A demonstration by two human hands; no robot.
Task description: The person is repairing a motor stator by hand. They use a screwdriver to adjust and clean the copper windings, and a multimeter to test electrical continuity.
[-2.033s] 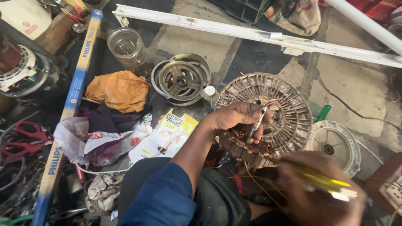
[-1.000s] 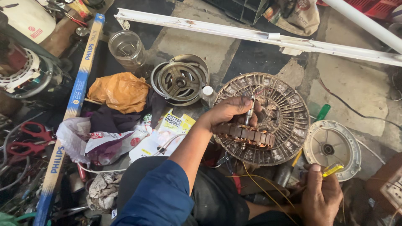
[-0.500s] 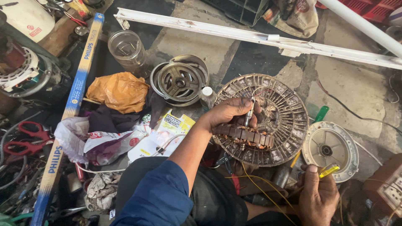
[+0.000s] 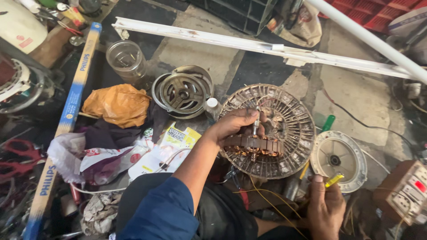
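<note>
My left hand [image 4: 235, 124] grips a copper-wound motor stator [image 4: 252, 144] and its metal shaft, held over a round slotted fan housing [image 4: 289, 129] on the floor. My right hand [image 4: 327, 206] is low at the right, closed on a small yellow-handled tool [image 4: 333, 180]. Thin copper wire strands [image 4: 267, 191] trail down from the stator toward that hand. My blue sleeve [image 4: 160, 213] fills the lower middle.
A ribbed metal motor cover [image 4: 183, 92] and a glass jar [image 4: 125, 58] lie at upper left, with an orange bag [image 4: 116, 104], a long blue tube box [image 4: 66, 124] and red scissors [image 4: 15, 155]. A white round cover [image 4: 339, 159], a socket board [image 4: 411, 191] and a white batten [image 4: 249, 44] lie around.
My right hand dropped from the lower right toward the bottom middle with the yellow tool. My left hand shifted its hold slightly on the stator over the housing.
</note>
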